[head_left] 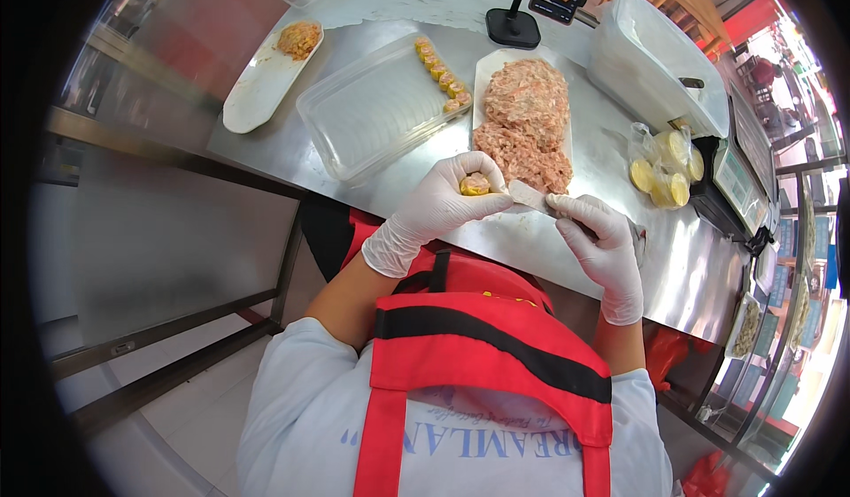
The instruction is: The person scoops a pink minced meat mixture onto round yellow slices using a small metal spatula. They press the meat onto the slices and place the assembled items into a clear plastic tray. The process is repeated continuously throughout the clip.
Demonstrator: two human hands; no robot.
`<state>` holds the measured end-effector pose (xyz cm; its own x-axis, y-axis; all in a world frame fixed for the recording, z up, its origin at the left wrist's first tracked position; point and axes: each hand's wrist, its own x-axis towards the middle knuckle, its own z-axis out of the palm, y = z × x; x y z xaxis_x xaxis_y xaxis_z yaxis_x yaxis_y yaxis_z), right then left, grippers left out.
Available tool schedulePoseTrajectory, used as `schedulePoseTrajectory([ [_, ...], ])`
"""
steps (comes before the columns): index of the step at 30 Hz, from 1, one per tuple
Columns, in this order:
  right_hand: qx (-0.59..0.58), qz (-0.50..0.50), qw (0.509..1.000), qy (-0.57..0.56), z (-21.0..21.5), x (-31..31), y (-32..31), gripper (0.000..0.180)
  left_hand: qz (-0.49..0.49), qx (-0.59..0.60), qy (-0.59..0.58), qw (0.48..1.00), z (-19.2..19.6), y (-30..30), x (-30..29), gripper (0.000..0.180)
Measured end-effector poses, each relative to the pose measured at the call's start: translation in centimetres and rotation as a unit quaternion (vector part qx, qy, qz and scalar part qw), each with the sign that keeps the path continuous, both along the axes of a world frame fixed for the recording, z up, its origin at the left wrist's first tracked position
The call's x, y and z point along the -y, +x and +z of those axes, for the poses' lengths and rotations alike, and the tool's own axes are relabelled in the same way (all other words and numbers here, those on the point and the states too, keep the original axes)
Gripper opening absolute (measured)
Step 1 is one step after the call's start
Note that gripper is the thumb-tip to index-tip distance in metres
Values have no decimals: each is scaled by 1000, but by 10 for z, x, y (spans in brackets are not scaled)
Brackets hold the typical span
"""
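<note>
My left hand (447, 198), in a white glove, curls its thumb and fingers round a siu mai dumpling (475, 184) with a yellow wrapper and pink meat on top. My right hand (604, 236), gloved too, grips a small flat metal spatula (529, 195). Its blade reaches left to the tip of my left thumb. Just beyond both hands lies a white tray (479, 79) heaped with minced meat (524, 121). To its left, a clear plastic tray (359, 121) holds a row of finished dumplings (440, 74) along its right side.
A long white plate (252, 99) with orange-yellow filling stands at the far left. Bagged round yellow wrappers (670, 168) sit right of the meat, beside a scale (737, 183). A large translucent tub (655, 68) and a phone stand (513, 28) are at the back of the steel table.
</note>
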<state>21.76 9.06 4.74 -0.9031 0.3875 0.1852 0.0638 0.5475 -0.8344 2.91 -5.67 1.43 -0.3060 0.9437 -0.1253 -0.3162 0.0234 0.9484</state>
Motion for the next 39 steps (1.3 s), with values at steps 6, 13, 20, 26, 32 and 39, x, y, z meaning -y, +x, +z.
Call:
schedulePoseTrajectory([
  [6, -15, 10, 997, 78, 3, 9, -13, 29, 67, -274, 61, 957, -13, 5, -11, 17],
  [13, -16, 21, 987, 160, -2, 7, -11, 24, 130, -384, 57, 912, -20, 1, -9, 23],
  [20, -53, -69, 993, -83, -9, -4, 8, 24, 77, -180, 35, 980, -15, -5, -8, 49],
  [26, -67, -28, 997, -23, -17, 1, -2, 25, 36, 4, 31, 999, -4, -7, -8, 36],
  [32, -56, -11, 998, -8, -7, 8, -12, 26, 89, -119, 31, 988, -12, -8, -8, 16],
  [39, -47, -18, 995, 83, 4, 14, -26, 28, 102, -255, 94, 957, -18, -8, -18, 13],
])
